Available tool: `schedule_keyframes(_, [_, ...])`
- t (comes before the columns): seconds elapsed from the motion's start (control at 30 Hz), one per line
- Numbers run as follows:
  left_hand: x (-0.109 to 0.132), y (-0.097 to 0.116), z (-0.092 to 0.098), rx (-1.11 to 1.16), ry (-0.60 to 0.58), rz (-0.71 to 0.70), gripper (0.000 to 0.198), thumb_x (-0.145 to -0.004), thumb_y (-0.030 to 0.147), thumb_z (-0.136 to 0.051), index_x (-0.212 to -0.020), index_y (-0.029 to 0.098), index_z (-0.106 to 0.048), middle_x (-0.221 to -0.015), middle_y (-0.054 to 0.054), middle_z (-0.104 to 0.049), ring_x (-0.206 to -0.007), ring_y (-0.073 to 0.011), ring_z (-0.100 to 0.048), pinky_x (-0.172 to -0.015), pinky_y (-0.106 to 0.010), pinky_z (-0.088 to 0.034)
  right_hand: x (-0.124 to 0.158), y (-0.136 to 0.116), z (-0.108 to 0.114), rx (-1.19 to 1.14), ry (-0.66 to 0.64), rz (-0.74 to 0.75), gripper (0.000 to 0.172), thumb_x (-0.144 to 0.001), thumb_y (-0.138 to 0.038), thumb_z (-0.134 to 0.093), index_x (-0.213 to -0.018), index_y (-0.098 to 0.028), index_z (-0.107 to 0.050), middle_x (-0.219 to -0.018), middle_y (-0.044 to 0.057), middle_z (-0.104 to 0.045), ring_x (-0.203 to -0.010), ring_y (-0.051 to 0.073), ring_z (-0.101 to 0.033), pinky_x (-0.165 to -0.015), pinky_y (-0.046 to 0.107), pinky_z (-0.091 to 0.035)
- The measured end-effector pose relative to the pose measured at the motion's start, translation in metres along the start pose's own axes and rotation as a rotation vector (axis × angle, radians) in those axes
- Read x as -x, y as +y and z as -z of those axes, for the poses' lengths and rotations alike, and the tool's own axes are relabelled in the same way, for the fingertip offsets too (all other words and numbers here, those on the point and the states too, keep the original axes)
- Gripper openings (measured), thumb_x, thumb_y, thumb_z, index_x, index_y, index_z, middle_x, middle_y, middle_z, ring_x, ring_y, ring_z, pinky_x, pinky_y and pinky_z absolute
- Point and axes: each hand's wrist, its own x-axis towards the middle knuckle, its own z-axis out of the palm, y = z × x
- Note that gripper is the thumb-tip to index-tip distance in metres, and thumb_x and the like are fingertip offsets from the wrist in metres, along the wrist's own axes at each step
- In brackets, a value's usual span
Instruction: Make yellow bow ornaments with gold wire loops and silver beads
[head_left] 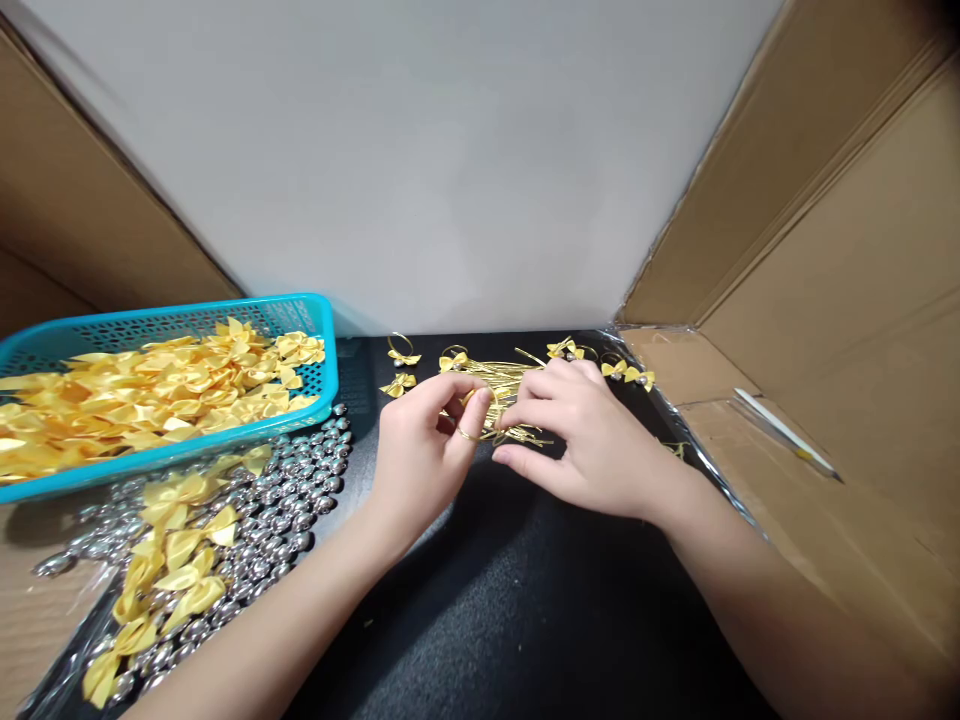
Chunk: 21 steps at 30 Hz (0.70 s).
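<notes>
My left hand (427, 440) is closed in a pinch, thumb and forefinger holding a thin gold wire bent into a loop (471, 432). My right hand (581, 435) is beside it, fingers curled and pinching the same wire where it lies over a loose bundle of gold wire ties (501, 385) on the black mat (495, 600). Both hands meet over the mat's far middle. Behind them lie several finished yellow bows on gold loops (403, 352).
A teal basket (315, 320) heaped with yellow satin bows sits at the left. In front of it lie several silver beads (296, 500) and loose yellow bows (176, 560). Cardboard walls close in left and right, with a white wall behind. A white pen-like stick (784, 432) lies on the right cardboard.
</notes>
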Motion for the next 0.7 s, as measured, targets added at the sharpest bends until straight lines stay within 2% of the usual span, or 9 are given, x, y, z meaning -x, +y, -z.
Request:
schedule_keyframes(0.1, [0.001,0.001,0.000,0.030,-0.003,0.000,0.009,-0.087,0.021,-0.060,-0.082,0.015,-0.065,-0.066,0.001,-0.063,-0.053,-0.0090,-0.056,-0.049,-0.018,-0.047,0.000,-0.002,-0.001,0.081,-0.040,0.059,0.020,-0.085,-0.036,-0.064,-0.095,-0.019,-0.069,-0.094,0.005,-0.065,-0.092,0.022,-0.052,-0.091,0.043,-0.031])
schedule_keyframes(0.2, [0.001,0.001,-0.001,0.045,-0.008,0.016,0.010,-0.087,0.022,-0.060,-0.082,0.016,-0.065,-0.066,0.001,-0.063,-0.053,-0.0093,-0.056,-0.049,-0.019,-0.047,-0.002,0.000,-0.003,0.065,0.003,0.109,0.018,-0.084,-0.030,-0.065,-0.097,-0.018,-0.068,-0.096,0.005,-0.068,-0.092,0.021,-0.055,-0.091,0.042,-0.033])
schedule_keyframes(0.37, [0.000,0.002,0.000,0.037,-0.010,0.045,0.013,-0.088,0.025,-0.060,-0.080,0.015,-0.065,-0.066,0.000,-0.064,-0.054,-0.0101,-0.056,-0.049,-0.019,-0.046,0.001,0.004,0.002,-0.072,0.219,0.136,0.009,-0.083,-0.030,-0.063,-0.080,-0.025,-0.070,-0.065,-0.002,-0.068,-0.064,0.015,-0.060,-0.094,0.043,-0.038])
schedule_keyframes(0.43, [0.000,0.002,0.000,0.032,-0.004,0.039,0.012,-0.088,0.025,-0.060,-0.081,0.016,-0.065,-0.066,0.000,-0.064,-0.054,-0.0100,-0.056,-0.049,-0.019,-0.046,0.003,0.004,0.004,-0.171,0.348,0.071,0.018,-0.085,-0.030,-0.060,-0.071,-0.026,-0.070,-0.060,-0.003,-0.067,-0.057,0.015,-0.059,-0.092,0.042,-0.042])
schedule_keyframes(0.53, [0.000,0.003,0.000,0.027,-0.004,0.001,0.010,-0.087,0.022,-0.060,-0.081,0.016,-0.065,-0.069,-0.001,-0.066,-0.056,-0.0099,-0.058,-0.051,-0.019,-0.047,0.001,0.004,0.003,-0.335,0.470,-0.132,0.020,-0.087,-0.029,-0.058,-0.071,-0.024,-0.071,-0.069,0.002,-0.070,-0.064,0.016,-0.062,-0.075,0.036,-0.048])
schedule_keyframes(0.6, [0.001,0.003,-0.001,0.024,-0.023,-0.033,0.009,-0.087,0.020,-0.060,-0.081,0.015,-0.065,-0.070,-0.001,-0.067,-0.056,-0.0099,-0.058,-0.053,-0.020,-0.047,-0.003,0.006,-0.002,-0.448,0.440,-0.217,0.012,-0.084,-0.029,-0.063,-0.081,-0.021,-0.072,-0.078,0.003,-0.070,-0.074,0.017,-0.063,-0.070,0.032,-0.048])
schedule_keyframes(0.7, [0.002,0.005,-0.001,0.009,-0.069,-0.078,0.009,-0.087,0.018,-0.060,-0.080,0.015,-0.064,-0.068,0.000,-0.066,-0.055,-0.0090,-0.056,-0.053,-0.019,-0.046,-0.010,0.010,-0.009,-0.620,0.312,-0.253,0.009,-0.082,-0.025,-0.067,-0.087,-0.020,-0.072,-0.086,0.003,-0.068,-0.080,0.015,-0.062,-0.071,0.028,-0.049])
